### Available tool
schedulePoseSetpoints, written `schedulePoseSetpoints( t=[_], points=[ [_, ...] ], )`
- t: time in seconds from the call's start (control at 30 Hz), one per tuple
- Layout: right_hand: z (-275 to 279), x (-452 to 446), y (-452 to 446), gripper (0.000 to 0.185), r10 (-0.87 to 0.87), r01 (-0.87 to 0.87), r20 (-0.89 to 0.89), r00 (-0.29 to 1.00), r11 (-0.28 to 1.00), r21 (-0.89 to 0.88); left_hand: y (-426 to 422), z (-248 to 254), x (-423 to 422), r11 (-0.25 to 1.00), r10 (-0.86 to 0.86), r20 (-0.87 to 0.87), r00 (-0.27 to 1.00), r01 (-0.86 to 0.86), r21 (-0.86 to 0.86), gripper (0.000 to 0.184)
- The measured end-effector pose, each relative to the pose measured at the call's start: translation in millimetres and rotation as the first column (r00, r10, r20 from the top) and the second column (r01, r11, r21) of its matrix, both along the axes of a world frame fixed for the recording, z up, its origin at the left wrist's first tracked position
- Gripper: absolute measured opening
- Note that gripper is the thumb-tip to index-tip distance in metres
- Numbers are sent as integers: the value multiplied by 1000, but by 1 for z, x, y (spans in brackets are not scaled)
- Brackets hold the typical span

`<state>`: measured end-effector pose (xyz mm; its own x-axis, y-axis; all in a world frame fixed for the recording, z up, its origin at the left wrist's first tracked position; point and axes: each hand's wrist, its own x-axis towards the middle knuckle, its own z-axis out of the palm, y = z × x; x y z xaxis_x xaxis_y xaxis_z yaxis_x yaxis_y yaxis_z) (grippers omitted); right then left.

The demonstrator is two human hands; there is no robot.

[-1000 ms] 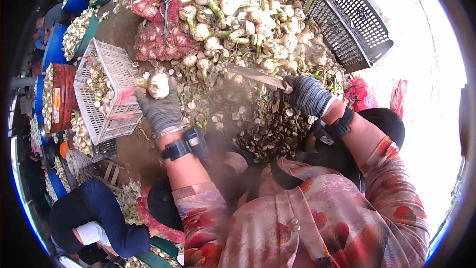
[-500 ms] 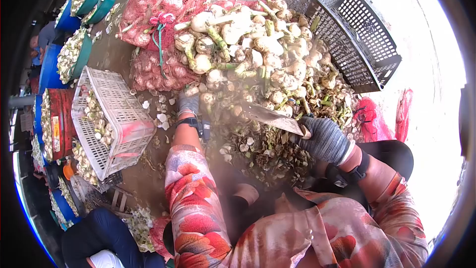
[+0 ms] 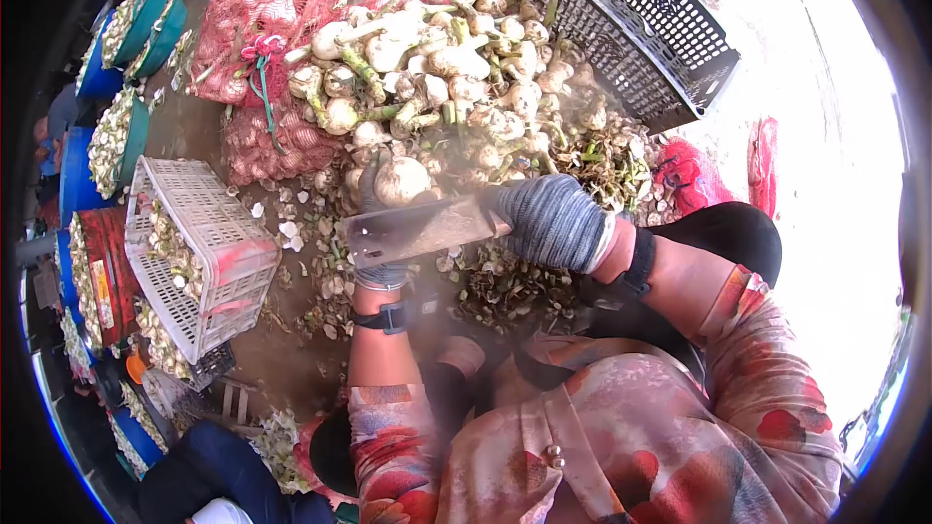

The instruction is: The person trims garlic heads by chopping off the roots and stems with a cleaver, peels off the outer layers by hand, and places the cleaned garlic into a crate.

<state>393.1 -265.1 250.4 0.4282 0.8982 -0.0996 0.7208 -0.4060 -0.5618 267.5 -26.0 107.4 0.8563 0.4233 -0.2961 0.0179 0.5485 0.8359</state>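
Note:
My gloved left hand (image 3: pixel 370 196) holds a large garlic bulb (image 3: pixel 403 180) at the near side of a heap of garlic (image 3: pixel 476 63) with stalks. In my right hand (image 3: pixel 555 221), in a grey glove, the fingers are wrapped round the handle of a broad-bladed knife (image 3: pixel 422 230). The blade lies across, just below the bulb and in front of my left hand, hiding part of the palm. I cannot tell whether the blade touches the bulb. Under my hands are loose trimmings and skins (image 3: pixel 515 286).
Red mesh sacks of garlic (image 3: pixel 282 29) stand behind the heap on the left. A black crate (image 3: pixel 631 39) is at the back right, near an orange-red net (image 3: pixel 694 180). On the left are a tipped white crate (image 3: pixel 228 252), filled tubs (image 3: pixel 131 136) and another person's leg (image 3: pixel 218 471).
My left hand has drawn back from the heap with a garlic bulb. My right hand has moved left, bringing the knife blade over to the left hand. The view has shifted somewhat.

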Motion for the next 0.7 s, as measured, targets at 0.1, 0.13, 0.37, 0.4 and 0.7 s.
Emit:
schedulePoseSetpoints(
  t=[0.1, 0.13, 0.37, 0.4, 0.7],
  points=[
    [10, -6, -3, 19, 62, -62, 2, 998, 996, 71, -49, 27, -28, 647, -164, 13, 986, 98, 756, 54],
    [10, -9, -8, 19, 59, -59, 1, 998, 996, 68, -52, 25, -34, 390, -181, -87, 980, 152, 908, 55],
    [-1, -21, -27, 27, 120, -121, 63, 991, 993, 9, -95, 85, -40, 646, -149, -237, 960, 276, 711, 60],
    [-6, -18, -30, 27, 121, -122, 63, 991, 992, 14, -102, 97, -37, 653, -112, -222, 969, 240, 718, 61],
    [-33, 2, -26, 49, -235, 401, -743, 627, 915, 49, -123, 135, -29, 421, 9, -199, 980, 177, 890, 76]
  ],
)
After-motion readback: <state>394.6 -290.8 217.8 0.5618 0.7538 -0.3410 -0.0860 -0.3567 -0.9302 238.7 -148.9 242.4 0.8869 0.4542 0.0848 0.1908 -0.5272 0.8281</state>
